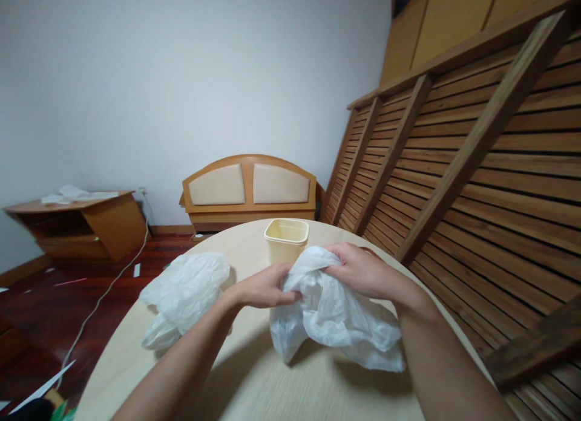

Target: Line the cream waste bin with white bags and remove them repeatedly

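Both hands grip a crumpled white plastic bag [331,315] above the round table. My left hand [269,285] is closed on the bag's left side, thumb toward me. At its upper right, my right hand [356,267] is closed on the gathered plastic. The bag's loose ends hang down close to the tabletop. Just beyond the hands stands a pale yellow plastic bin [287,236], upright, its lower part partly hidden by the bag and left hand. Left of my left forearm, a second crumpled white plastic bag [190,291] lies on the table.
The pale round table [254,372] fills the foreground. A slatted wooden frame [454,167] leans along the right side. Behind the table stands a padded headboard [249,185]. A low wooden cabinet [113,221] is at the left, with a white cable [113,282] trailing over the floor.
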Motion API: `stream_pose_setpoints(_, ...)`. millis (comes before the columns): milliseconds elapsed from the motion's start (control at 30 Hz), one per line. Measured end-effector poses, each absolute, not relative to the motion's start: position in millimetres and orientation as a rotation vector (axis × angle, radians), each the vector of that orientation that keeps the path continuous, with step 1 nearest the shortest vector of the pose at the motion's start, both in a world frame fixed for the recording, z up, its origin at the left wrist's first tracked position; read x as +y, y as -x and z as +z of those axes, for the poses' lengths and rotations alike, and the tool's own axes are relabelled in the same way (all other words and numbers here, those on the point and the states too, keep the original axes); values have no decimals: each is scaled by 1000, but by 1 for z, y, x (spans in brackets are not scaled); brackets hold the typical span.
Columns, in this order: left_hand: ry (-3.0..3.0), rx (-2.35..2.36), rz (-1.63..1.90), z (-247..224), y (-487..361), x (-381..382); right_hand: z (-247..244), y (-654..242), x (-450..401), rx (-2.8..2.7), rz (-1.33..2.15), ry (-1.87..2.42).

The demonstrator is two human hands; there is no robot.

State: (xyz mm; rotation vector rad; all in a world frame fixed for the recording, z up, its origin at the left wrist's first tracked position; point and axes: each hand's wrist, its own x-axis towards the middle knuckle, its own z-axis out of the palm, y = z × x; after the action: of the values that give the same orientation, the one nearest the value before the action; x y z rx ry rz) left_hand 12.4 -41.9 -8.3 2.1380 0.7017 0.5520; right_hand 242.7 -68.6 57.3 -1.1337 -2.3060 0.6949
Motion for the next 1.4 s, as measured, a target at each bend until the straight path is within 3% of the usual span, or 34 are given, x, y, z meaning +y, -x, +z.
stream_pose_setpoints(233, -2231, 880, 187, 0, 3, -39, 39, -259, -49, -2563, 974, 1245)
stream_pose_setpoints(533, -2542, 1282, 268, -8, -10, -44, 15, -271, -30, -2491, 565, 1818)
stream_pose_setpoints(733, -2526, 1660, 189, 2, -13, -73, 15, -260, -50, -2490, 448, 1525)
stream_pose_setpoints(867, -2455, 1739, 365, -9, -4, -90, -7, -244, -70, -2519, 523, 1419)
stream_pose_setpoints(1133, -2452, 1769, 740, -81, 14, -103, -62, -263, -77, -2579, 428, 1305)
stream_pose_setpoints(1400, -2380, 1641, 921, -105, 21, -92, -73, -294, -69, -2120, 870, 1201)
